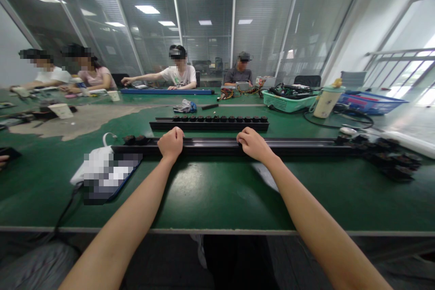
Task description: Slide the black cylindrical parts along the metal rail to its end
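A long black channel-shaped rail (210,147) lies crosswise on the green table in front of me. My left hand (171,142) is closed on the left part of this rail, its fingers curled over and mostly hidden. Right of the middle, my right hand (254,144) grips the same rail with bent fingers over its near edge. Several round black parts (140,139) sit at the rail's left end, and more black parts (396,158) are heaped at its right end. Just beyond lies a shorter black rail (209,125) carrying a row of similar round black parts.
On the left are a white pouch (79,172) and a blurred-out flat item (112,181). A crumpled cloth (185,106), a green basket (288,102), a cream tumbler (326,102) and a blue basket (374,102) stand farther back. Several people sit across the table.
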